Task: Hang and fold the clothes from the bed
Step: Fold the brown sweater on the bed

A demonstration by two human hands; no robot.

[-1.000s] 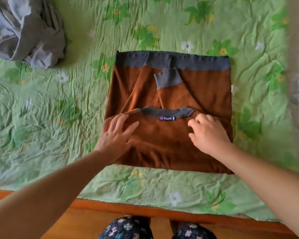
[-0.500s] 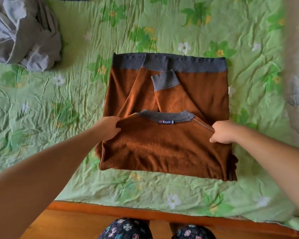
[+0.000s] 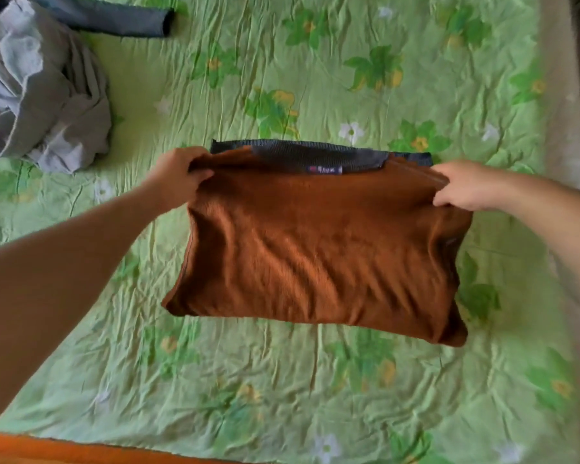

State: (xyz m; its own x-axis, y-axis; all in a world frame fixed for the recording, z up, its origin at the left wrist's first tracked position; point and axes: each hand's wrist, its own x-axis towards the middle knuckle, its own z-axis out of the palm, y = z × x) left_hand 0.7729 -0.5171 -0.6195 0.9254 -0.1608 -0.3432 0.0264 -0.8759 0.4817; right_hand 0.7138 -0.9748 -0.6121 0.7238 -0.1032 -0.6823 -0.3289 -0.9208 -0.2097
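Left hand (image 3: pixel 178 177) and right hand (image 3: pixel 466 185) each pinched the brown sweater's (image 3: pixel 315 249) collar-end corners; uneven lowering risked skewing the fold.

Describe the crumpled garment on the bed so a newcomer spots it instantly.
Start at the green flowered bedsheet and look to its far left. A pale grey garment lies there in a heap. The brown sweater is folded mid-bed, the dark grey piece beyond lies flat; only this one is pale and bunched.
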